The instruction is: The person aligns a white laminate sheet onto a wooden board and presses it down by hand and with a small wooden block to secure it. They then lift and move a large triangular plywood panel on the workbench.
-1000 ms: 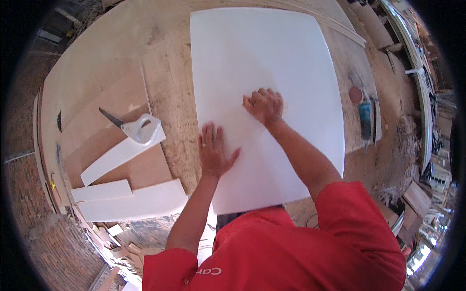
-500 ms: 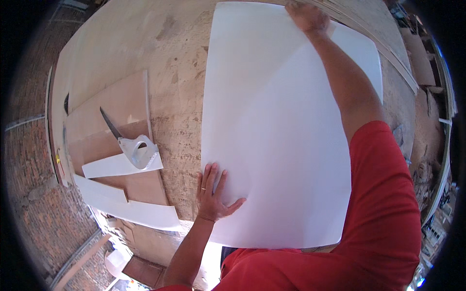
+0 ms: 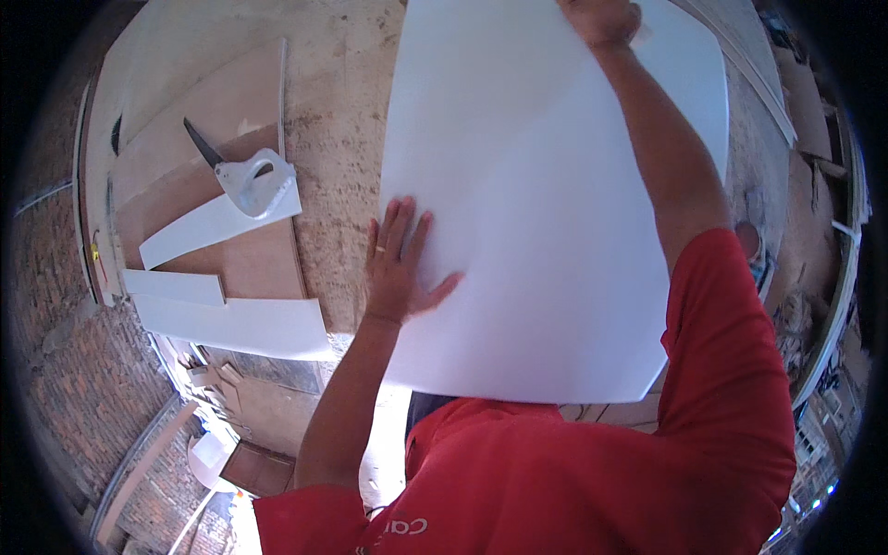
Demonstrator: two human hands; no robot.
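A large white sheet (image 3: 527,250) with rounded corners lies on the worktable in front of me. My left hand (image 3: 398,264) rests flat on its left edge, fingers spread, a ring on one finger. At the sheet's far end my right hand (image 3: 603,20) is closed, knuckles up, partly cut off by the top of the view. What it grips, if anything, is hidden beneath the fingers. To the left, a handsaw (image 3: 254,183) with a white handle and a dark blade lies across a white strip (image 3: 199,236) and brown board (image 3: 254,250).
More white offcuts (image 3: 236,324) lie at the table's near left edge. Thin wooden strips (image 3: 754,88) run along the far right. A brick wall (image 3: 69,370) stands to the left beyond the table (image 3: 338,139). Piled boards and clutter (image 3: 805,231) line the right side.
The view has tipped, so the sheet, saw and offcuts sit higher in the picture. My left hand keeps its place on the sheet's left edge; my right hand remains at the far end.
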